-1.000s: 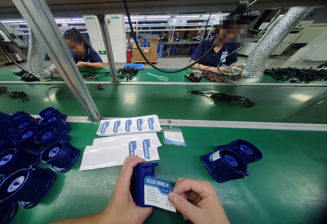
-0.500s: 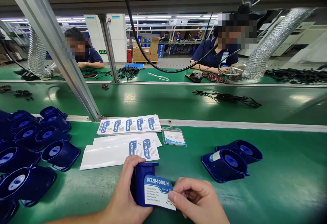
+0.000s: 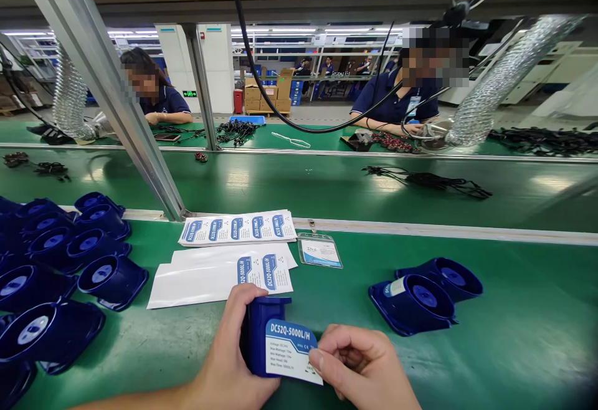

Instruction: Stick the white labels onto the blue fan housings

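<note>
My left hand (image 3: 238, 354) is closed around a blue plastic housing (image 3: 258, 335), which is turned on its side near the front of the bench. Between thumb and fingertips, my right hand (image 3: 364, 360) pinches the right end of a blue and white label (image 3: 290, 354) printed DC52Q-5000L/H. The label's left part lies against the housing's side, while its right end stands off from it. Beyond the housing lie label sheets (image 3: 196, 282), partly bare backing, and a stack of fuller label sheets (image 3: 237, 228).
Several blue housings (image 3: 112, 279) crowd the left side. Two more housings (image 3: 415, 304) stand at the right, the nearer one labelled. A badge holder (image 3: 320, 251) lies behind. A metal post (image 3: 116, 98) slants at left; a black cable (image 3: 247, 55) hangs ahead. Two co-workers sit opposite.
The view has shifted slightly, so the scene sits a little further right. Both hands keep the same hold on the housing and the label, with no clear movement between them.
</note>
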The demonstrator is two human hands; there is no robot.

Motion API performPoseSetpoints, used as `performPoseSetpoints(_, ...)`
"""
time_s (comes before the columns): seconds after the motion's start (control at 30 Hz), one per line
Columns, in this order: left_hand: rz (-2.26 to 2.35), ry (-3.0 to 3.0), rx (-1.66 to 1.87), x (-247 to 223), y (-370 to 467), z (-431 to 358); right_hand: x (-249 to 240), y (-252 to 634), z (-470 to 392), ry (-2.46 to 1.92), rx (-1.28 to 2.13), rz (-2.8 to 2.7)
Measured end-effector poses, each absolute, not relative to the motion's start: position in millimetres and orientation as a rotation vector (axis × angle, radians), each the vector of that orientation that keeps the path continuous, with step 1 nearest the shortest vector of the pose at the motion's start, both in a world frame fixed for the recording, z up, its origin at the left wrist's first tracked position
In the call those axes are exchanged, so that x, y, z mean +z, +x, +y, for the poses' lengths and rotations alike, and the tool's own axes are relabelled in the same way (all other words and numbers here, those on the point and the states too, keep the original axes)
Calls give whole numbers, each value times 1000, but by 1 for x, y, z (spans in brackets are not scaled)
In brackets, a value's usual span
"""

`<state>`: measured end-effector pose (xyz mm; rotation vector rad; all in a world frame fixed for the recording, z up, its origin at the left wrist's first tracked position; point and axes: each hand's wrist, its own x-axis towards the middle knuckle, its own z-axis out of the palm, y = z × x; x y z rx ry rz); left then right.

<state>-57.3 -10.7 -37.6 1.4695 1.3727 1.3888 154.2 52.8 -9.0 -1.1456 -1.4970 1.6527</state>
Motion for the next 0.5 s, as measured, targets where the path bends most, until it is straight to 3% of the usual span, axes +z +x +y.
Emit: performPoseSetpoints(0.5,1365,1460,1380,-35,-57,-10,-9,154,53,-1151,1641,-1497)
